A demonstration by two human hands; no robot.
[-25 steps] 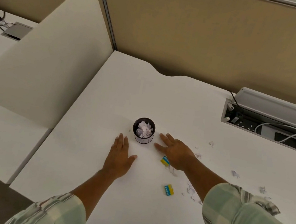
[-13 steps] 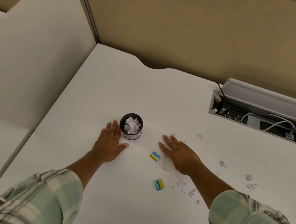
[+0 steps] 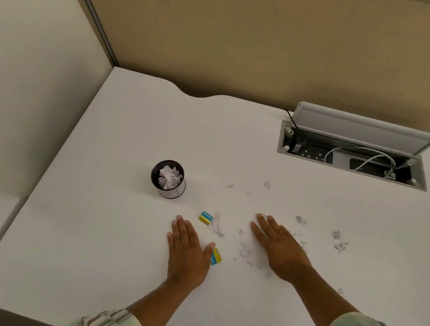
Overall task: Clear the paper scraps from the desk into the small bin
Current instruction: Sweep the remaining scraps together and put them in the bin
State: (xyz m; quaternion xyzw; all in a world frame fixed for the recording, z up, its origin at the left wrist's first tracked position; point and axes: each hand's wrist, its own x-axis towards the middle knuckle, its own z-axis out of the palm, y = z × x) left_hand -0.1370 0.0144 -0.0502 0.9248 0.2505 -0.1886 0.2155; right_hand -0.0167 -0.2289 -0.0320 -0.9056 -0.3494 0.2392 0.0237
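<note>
A small black mesh bin [image 3: 168,179] stands on the white desk [image 3: 103,230], with crumpled white paper inside. Several small white paper scraps [image 3: 246,251] lie scattered to its right, more of them [image 3: 339,245] farther right. My left hand [image 3: 187,253] lies flat on the desk, palm down, below and right of the bin, holding nothing. My right hand [image 3: 279,246] lies flat among the scraps, fingers spread, some scraps under or beside it.
Two small blue-and-yellow packets lie between my hands, one [image 3: 206,217] nearer the bin, one [image 3: 216,257] touching my left thumb. An open cable tray [image 3: 354,158] with sockets and wires is set in the desk at back right. A cream divider [image 3: 25,78] stands left.
My left hand has slid away from the bin, down and to the right, next to the lower packet. My right hand has moved right, away from the bin, into the scraps.
</note>
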